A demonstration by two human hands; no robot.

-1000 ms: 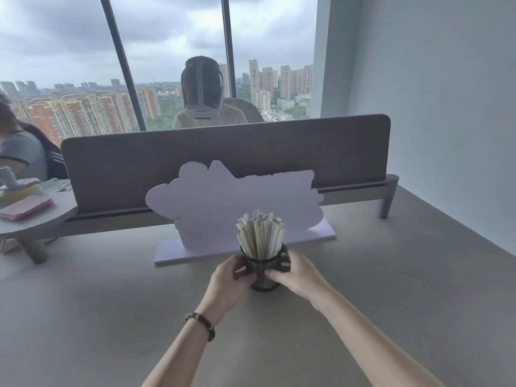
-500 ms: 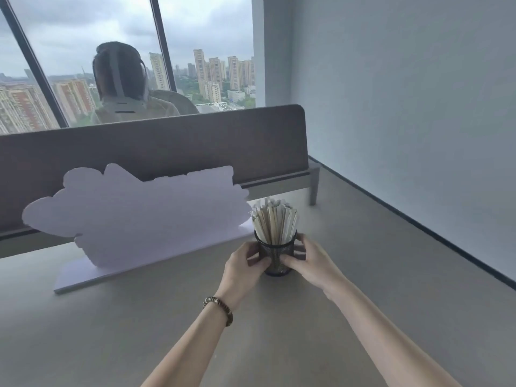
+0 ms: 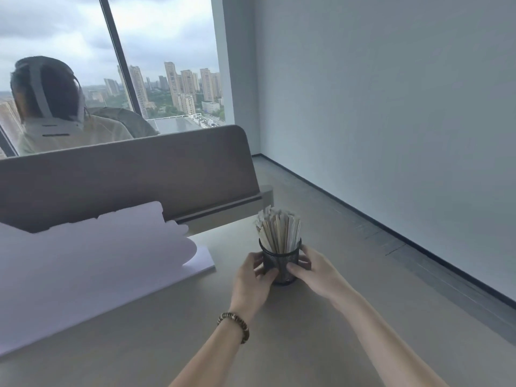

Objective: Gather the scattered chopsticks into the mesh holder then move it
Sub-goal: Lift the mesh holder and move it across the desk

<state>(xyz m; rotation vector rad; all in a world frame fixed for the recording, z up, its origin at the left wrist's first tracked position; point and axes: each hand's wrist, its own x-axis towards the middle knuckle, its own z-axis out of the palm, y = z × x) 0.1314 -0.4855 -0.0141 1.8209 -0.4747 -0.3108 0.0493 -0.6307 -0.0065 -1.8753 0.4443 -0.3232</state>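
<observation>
A black mesh holder (image 3: 280, 261) stands on the grey desk (image 3: 279, 331), packed with several paper-wrapped chopsticks (image 3: 279, 230) that stick up out of its top. My left hand (image 3: 251, 277) wraps its left side and my right hand (image 3: 312, 270) wraps its right side, thumbs nearly meeting at the front. The holder's base touches the desk near the desk's right part. No loose chopsticks show on the desk.
A white cut-out sign (image 3: 92, 263) on a flat base stands to the left. Behind it runs a brown desk divider (image 3: 125, 177). A person (image 3: 55, 107) sits beyond the divider by the window. The desk's right edge (image 3: 418, 280) drops to the floor along a grey wall.
Both hands have carried the holder to the right along the desk, away from the white sign. The view has swung right with it, so the sign and divider now sit further left.
</observation>
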